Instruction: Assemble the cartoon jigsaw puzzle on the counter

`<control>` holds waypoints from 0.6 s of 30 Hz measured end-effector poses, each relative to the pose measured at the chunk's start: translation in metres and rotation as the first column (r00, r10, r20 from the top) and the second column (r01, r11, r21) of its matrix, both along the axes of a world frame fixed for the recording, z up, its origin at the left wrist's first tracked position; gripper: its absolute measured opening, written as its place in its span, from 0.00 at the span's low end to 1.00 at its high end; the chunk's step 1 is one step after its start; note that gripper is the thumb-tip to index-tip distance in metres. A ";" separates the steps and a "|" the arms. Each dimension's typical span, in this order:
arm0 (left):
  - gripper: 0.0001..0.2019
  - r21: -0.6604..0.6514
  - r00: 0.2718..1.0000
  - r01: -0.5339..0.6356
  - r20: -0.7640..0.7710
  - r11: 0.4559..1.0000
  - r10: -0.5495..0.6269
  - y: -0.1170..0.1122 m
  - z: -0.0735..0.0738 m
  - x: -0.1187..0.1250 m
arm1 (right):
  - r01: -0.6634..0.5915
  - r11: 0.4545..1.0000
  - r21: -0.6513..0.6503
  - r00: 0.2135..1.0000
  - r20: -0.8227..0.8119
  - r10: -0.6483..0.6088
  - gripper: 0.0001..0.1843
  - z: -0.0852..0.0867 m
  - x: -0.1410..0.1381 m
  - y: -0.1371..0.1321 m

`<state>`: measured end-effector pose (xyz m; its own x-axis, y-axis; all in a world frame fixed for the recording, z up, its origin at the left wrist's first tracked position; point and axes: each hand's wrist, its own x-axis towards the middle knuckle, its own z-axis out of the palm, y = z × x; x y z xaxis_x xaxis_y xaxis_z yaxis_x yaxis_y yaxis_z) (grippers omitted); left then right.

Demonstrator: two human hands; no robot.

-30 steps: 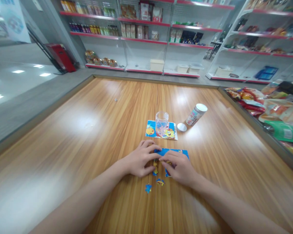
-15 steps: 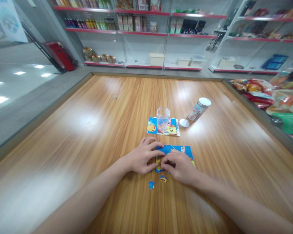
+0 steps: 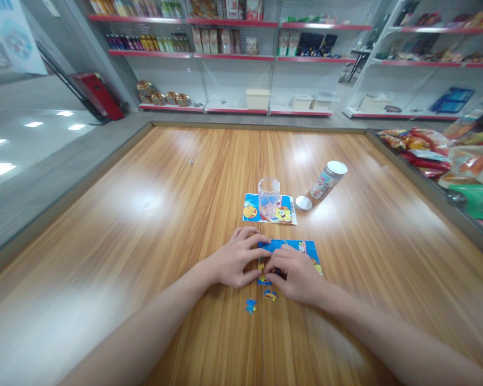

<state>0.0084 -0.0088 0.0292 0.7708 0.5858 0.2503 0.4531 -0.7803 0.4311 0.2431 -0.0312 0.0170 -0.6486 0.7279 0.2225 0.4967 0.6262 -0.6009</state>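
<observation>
A blue and yellow jigsaw puzzle [image 3: 284,245], partly covered by my hands, lies flat on the wooden table. My left hand [image 3: 240,257] rests at its left edge, fingers spread, with the tips touching the puzzle. Over the lower left part, my right hand [image 3: 295,272] has thumb and forefinger closed together on the puzzle's surface; whatever is between them is hidden. Two loose pieces lie just below: a yellow and blue puzzle piece [image 3: 271,295] and a mostly blue puzzle piece [image 3: 250,305].
Beyond the puzzle, a clear cup [image 3: 269,194] stands on a printed cartoon picture sheet [image 3: 251,208]. To its right are a white lid [image 3: 304,203] and a printed canister [image 3: 328,180]. Bagged snacks [image 3: 426,153] sit past the table's right edge. Shop shelves [image 3: 233,56] line the back.
Both hands stay almost where they were; the right fingertips have shifted very slightly left on the puzzle. The whole view has moved down a touch.
</observation>
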 end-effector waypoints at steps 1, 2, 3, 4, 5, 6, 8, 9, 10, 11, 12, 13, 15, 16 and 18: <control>0.22 0.001 1.000 -0.001 0.000 1.000 0.001 0.000 0.000 0.000 | -0.003 1.000 0.010 1.000 -0.009 0.003 0.02 0.000 0.000 0.000; 0.21 0.002 1.000 0.000 0.000 1.000 0.000 0.000 -0.001 0.000 | -0.005 1.000 0.023 1.000 -0.021 0.006 0.03 0.001 0.000 0.000; 0.21 0.002 1.000 0.001 -0.002 1.000 -0.001 0.000 -0.001 0.000 | -0.007 0.999 0.038 0.999 -0.035 0.008 0.04 0.002 0.000 0.000; 0.21 0.002 1.000 0.001 -0.005 1.000 -0.001 0.000 -0.001 0.000 | -0.009 0.999 0.052 0.999 -0.050 0.011 0.05 0.003 0.001 0.000; 0.21 0.002 1.000 0.002 -0.007 1.000 -0.002 0.000 -0.002 0.000 | -0.008 0.998 0.062 0.998 -0.062 0.012 0.05 0.003 0.002 0.000; 0.21 0.000 1.000 0.002 -0.010 1.000 -0.002 0.000 -0.002 0.000 | -0.003 0.998 0.067 0.997 -0.072 0.008 0.06 0.004 0.002 0.000; 0.21 -0.001 1.000 0.000 -0.014 1.000 0.000 0.000 -0.002 0.000 | 0.020 0.997 0.068 0.996 -0.083 -0.015 0.06 0.004 0.004 0.001; 0.21 -0.002 1.000 0.000 -0.015 1.000 0.000 0.000 -0.002 0.000 | 0.041 0.997 0.067 0.996 -0.084 -0.035 0.06 0.004 0.006 0.002; 0.21 -0.003 1.000 -0.001 -0.016 1.000 0.001 0.000 -0.001 0.000 | 0.067 0.996 0.067 0.995 -0.084 -0.061 0.06 0.003 0.007 0.003; 0.21 -0.004 1.000 -0.001 -0.016 1.000 0.001 0.001 -0.001 0.000 | 0.092 0.994 0.066 0.993 -0.081 -0.086 0.06 0.002 0.009 0.005; 0.22 -0.005 1.000 0.000 -0.015 1.000 0.000 0.001 -0.001 0.000 | 0.112 0.992 0.065 0.991 -0.074 -0.108 0.06 0.002 0.011 0.007; 0.22 -0.007 1.000 0.003 -0.015 1.000 -0.003 0.001 0.000 0.000 | 0.126 0.990 0.064 0.990 -0.064 -0.122 0.07 0.001 0.013 0.010; 0.24 -0.008 1.000 0.009 -0.015 1.000 -0.009 0.001 0.000 -0.001 | 0.122 0.991 0.058 0.992 -0.032 -0.120 0.06 0.001 0.017 0.015; 0.24 -0.007 1.000 0.011 -0.014 1.000 -0.011 0.002 0.000 -0.001 | 0.107 0.993 0.055 0.994 -0.014 -0.106 0.06 0.001 0.019 0.018; 0.24 -0.003 1.000 0.013 -0.011 1.000 -0.013 0.002 0.000 -0.002 | 0.065 0.997 0.047 0.998 0.024 -0.066 0.06 0.003 0.022 0.023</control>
<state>0.0067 -0.0072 0.0292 0.7813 0.5763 0.2397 0.4474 -0.7849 0.4287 0.2650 -0.0082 0.0198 -0.6056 0.7585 0.2406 0.5526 0.6184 -0.5587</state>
